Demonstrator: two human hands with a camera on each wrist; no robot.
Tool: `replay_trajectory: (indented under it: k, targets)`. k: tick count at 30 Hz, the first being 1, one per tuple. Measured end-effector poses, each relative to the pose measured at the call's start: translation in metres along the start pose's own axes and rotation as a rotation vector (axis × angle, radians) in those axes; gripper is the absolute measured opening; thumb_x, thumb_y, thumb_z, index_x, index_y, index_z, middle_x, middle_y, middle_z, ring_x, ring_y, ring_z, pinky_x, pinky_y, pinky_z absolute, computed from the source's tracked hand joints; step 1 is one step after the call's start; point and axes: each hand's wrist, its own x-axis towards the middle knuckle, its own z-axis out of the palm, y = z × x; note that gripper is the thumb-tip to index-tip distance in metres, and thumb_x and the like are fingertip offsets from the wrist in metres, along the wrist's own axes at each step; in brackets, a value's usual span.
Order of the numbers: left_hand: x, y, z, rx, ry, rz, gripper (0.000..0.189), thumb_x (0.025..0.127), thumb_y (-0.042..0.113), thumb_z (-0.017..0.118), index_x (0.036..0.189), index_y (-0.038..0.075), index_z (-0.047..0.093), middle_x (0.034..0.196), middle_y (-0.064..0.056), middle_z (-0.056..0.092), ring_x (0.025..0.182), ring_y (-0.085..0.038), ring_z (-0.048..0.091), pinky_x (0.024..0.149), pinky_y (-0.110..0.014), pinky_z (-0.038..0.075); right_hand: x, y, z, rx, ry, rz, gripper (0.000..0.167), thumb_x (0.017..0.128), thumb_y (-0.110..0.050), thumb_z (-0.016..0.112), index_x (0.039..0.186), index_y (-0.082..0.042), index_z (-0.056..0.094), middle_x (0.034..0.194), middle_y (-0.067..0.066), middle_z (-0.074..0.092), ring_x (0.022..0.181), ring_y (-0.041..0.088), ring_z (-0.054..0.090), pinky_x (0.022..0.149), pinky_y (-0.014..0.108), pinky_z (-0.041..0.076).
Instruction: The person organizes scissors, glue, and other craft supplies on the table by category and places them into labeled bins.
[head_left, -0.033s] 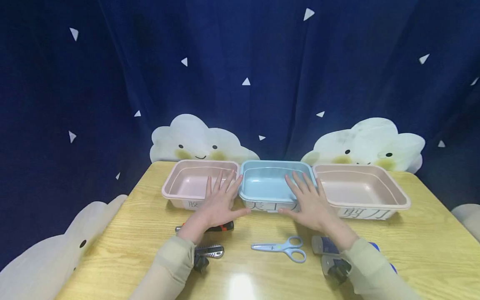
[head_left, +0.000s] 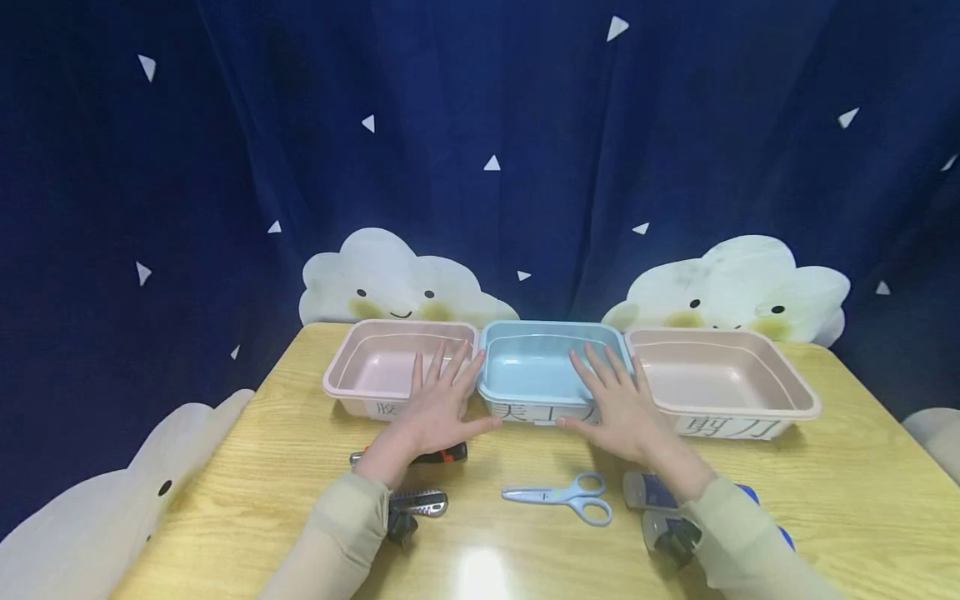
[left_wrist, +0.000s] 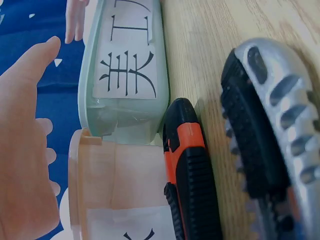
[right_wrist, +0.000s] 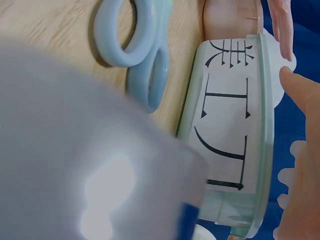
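My left hand (head_left: 435, 417) has its fingers spread in front of the left pink basket (head_left: 348, 392). Likewise spread, my right hand (head_left: 626, 417) reaches over the right side of the blue basket (head_left: 489, 392). Both hands hold nothing. Partly behind my left wrist lie a black-and-orange utility knife (head_left: 453, 452) and a silver-and-black utility knife (left_wrist: 295, 110). Light blue scissors (head_left: 551, 495) rest between the forearms, tip pointing left. Two whitish tubes or bottles with blue ends, the rear one (head_left: 637, 490) and the front one (head_left: 654, 527), are partly hidden by my right forearm.
A larger pinkish basket (head_left: 798, 400) stands right of the blue one; all three baskets line the back of the wooden table (head_left: 300, 475) and carry paper labels with Chinese characters. Behind hangs a dark blue curtain (head_left: 450, 83) with cloud shapes.
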Motion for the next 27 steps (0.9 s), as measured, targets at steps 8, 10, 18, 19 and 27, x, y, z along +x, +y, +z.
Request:
replay_trajectory:
  k: [8,10,18,19,27]
  targets:
    - [0.001,-0.001,0.0,0.0,-0.001,0.007,0.094,0.075,0.073,0.045,0.147,0.025,0.007,0.153,-0.001,-0.004,0.138,-0.03,-0.011,0.108,-0.059,-0.007,-0.002,0.0,-0.007,-0.004,-0.011,0.002,0.093,0.077,-0.069,0.049,0.147,-0.018,0.014,0.152,0.012,0.013,0.138,0.036,0.005,0.108,0.061,-0.002]
    - [0.0,-0.001,-0.002,-0.004,-0.009,-0.001,0.095,0.075,0.074,0.045,0.147,0.026,0.005,0.153,-0.001,-0.004,0.138,-0.029,-0.012,0.108,-0.059,-0.008,-0.003,-0.001,-0.008,-0.011,-0.012,-0.006,0.093,0.078,-0.069,0.048,0.147,-0.017,0.015,0.152,0.012,0.014,0.138,0.036,0.006,0.108,0.06,-0.002]
    - [-0.003,-0.004,-0.006,0.036,-0.01,-0.004,0.094,0.075,0.076,0.042,0.147,0.027,0.008,0.153,-0.002,-0.001,0.139,-0.029,-0.009,0.109,-0.057,-0.005,-0.006,-0.003,-0.014,0.007,0.028,-0.048,0.09,0.078,-0.067,0.05,0.146,-0.018,0.019,0.151,0.01,0.017,0.139,0.033,0.009,0.11,0.056,-0.002]
    - [-0.003,-0.004,-0.007,0.039,-0.007,-0.003,0.094,0.075,0.075,0.043,0.147,0.026,0.009,0.153,-0.003,0.0,0.139,-0.03,-0.008,0.11,-0.057,-0.004,-0.007,-0.003,-0.014,0.009,0.034,-0.054,0.089,0.078,-0.067,0.051,0.146,-0.019,0.019,0.151,0.009,0.018,0.139,0.033,0.01,0.11,0.056,-0.002]
    - [-0.004,-0.016,-0.011,0.034,0.057,0.067,0.092,0.074,0.069,0.053,0.146,0.021,0.019,0.153,-0.003,0.013,0.139,-0.029,0.008,0.112,-0.051,0.009,-0.015,0.006,-0.023,0.014,0.093,-0.1,0.081,0.078,-0.062,0.055,0.141,-0.016,0.033,0.142,0.011,0.038,0.131,0.033,0.031,0.111,0.053,0.01]
